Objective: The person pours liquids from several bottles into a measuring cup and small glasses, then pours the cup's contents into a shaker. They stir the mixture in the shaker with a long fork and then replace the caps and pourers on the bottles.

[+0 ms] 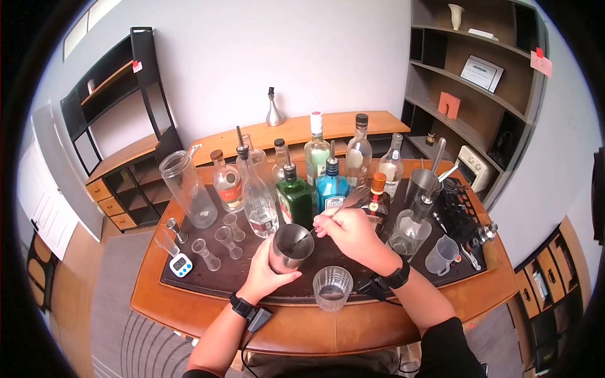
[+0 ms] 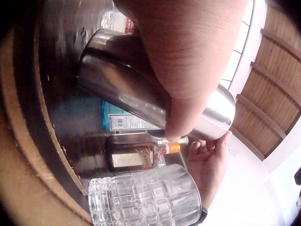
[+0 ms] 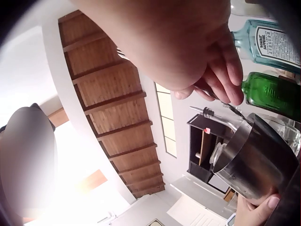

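My left hand (image 1: pixel 265 275) grips a steel shaker tin (image 1: pixel 293 246), thumb and fingers round its side, its mouth tilted up. Between the fingers of my right hand (image 1: pixel 350 233) is a bar spoon (image 3: pixel 235 111) with a dark twisted shaft. Its lower part reaches into the tin, where the end is hidden; small fork tines (image 3: pixel 122 54) show at the upper end. Close by on the right, a cut-glass tumbler (image 1: pixel 333 290) stands near the table's front edge. Behind the hands are a blue bottle (image 1: pixel 331 187), a green bottle (image 1: pixel 294 198) and an orange-capped bottle (image 1: pixel 377 205).
Several jiggers (image 1: pixel 206 255) and a timer (image 1: pixel 181 265) stand at left, with a tall glass jar (image 1: pixel 192 195) behind. More bottles line the back. At right are a mixing tin (image 1: pixel 421 183), a plastic jug (image 1: pixel 442 255) and a black rack (image 1: pixel 460 211) of tools.
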A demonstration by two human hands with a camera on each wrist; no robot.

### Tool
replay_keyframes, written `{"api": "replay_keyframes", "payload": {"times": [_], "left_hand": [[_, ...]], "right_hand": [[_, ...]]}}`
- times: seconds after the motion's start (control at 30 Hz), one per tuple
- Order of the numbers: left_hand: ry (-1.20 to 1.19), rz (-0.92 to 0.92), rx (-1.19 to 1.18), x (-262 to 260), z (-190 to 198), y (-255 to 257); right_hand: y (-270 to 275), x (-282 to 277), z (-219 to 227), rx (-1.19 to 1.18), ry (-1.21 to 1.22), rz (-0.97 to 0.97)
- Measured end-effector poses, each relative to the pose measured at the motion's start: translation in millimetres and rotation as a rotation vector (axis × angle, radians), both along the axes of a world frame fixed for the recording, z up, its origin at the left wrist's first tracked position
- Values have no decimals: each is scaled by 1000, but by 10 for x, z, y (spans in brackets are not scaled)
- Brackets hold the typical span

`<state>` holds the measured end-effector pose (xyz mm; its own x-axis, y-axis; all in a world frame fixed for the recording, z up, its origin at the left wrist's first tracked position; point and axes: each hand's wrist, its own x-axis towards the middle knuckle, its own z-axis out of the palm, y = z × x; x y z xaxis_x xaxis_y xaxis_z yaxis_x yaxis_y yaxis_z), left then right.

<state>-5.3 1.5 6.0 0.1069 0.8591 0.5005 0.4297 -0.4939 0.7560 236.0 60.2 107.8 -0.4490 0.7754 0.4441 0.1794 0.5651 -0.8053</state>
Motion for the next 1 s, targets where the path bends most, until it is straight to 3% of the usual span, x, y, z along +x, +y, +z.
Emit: {"api": "replay_keyframes", "payload": {"times": [0.23,0.3,0.43,0.5,0.63,0.7,0.83,1.0], "left_hand": [[13,1,-7,-4,-13,3],[14,0,-7,-3,2,5],[17,-6,14,14,43,-7],[5,-12,0,18,49,-11],[17,-2,-4,15,24,-9],[25,1,4,9,23,-4],[21,-3,-11,8,36,-10],[44,2,7,9,21,-7]], "right_hand": [[-52,-2,-7,-11,-93,96],[-100,-10,39,-139,26,199],[-120,29,134,-129,24,128],[-96,66,165,-44,-115,12],[-56,70,132,-237,-115,82],[-28,54,71,-292,18,189],[-12,61,74,-42,22,22],[-50,44,89,-226,-30,116]]}}
